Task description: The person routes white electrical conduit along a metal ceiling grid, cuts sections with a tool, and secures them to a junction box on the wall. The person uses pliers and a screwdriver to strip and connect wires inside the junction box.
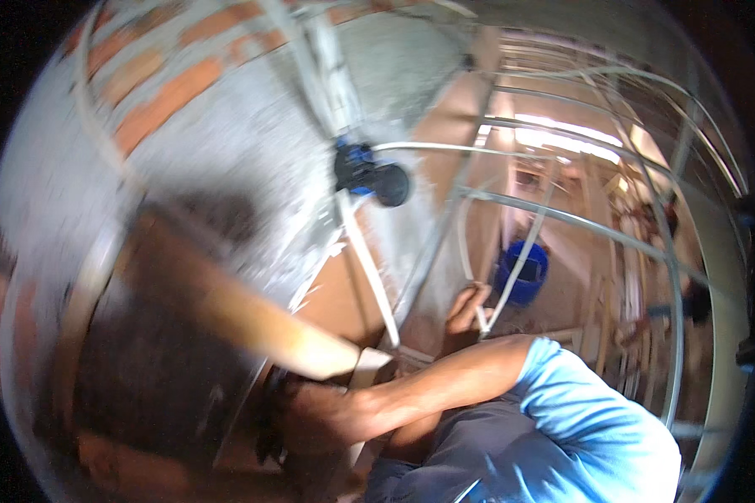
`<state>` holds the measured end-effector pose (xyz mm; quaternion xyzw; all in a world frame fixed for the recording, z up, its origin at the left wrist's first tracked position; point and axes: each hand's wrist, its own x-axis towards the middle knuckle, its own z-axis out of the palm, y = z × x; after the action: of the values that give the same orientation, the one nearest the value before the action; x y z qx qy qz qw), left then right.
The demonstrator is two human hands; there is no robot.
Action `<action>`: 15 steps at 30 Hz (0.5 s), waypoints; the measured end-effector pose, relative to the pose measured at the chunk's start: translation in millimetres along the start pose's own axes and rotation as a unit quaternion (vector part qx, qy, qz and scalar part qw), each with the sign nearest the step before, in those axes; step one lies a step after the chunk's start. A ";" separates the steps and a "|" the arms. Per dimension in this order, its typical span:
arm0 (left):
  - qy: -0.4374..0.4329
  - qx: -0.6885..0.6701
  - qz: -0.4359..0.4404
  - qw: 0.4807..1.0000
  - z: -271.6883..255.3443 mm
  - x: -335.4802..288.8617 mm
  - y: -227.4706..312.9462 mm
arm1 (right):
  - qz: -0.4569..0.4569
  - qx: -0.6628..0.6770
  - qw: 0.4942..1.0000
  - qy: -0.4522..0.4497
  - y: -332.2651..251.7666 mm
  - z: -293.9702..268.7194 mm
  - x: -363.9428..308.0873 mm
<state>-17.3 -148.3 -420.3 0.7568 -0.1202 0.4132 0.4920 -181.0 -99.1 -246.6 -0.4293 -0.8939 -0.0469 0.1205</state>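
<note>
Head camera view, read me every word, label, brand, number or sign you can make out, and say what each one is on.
None: no text is readable anywhere in this view.
Blue bucket: no lettering can be made out; it is too small to tell.
Blue-and-black fitting: too blurred to show any lettering.
White tube: no readable marking.

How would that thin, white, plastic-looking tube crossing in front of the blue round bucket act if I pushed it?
The thin white tube might bend yet spring back, since it holds a gentle curve. It's probably light, being so slim. Its long stretch through open air could wobble.
</note>
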 end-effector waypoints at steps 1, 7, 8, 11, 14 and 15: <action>-0.019 0.008 -0.017 1.000 -7.1 -1.9 0.0 | -0.008 0.121 0.987 0.102 5.4 2.4 3.7; 0.053 0.085 0.053 0.994 -13.2 0.5 -10.2 | -0.152 0.071 0.928 0.333 17.7 -5.8 -33.5; 0.061 0.107 0.062 0.990 -13.7 1.3 -10.6 | -0.188 0.068 0.874 0.444 21.0 -15.1 -46.9; 0.098 0.134 0.101 0.981 -9.6 12.5 -11.5 | -0.090 0.251 0.903 0.336 31.2 -51.6 -105.8; 0.111 0.153 0.108 0.976 -1.4 28.6 -8.3 | -0.008 0.421 0.821 0.385 39.8 -80.9 -195.0; 0.105 0.162 0.106 0.975 2.6 35.3 -6.9 | 0.001 0.449 0.752 0.483 39.7 -84.2 -216.0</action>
<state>10.3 -139.2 -398.9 0.7619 -0.0787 0.5543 0.3257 -5.2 -253.3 -221.2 -0.2466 -0.6345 0.1582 0.7152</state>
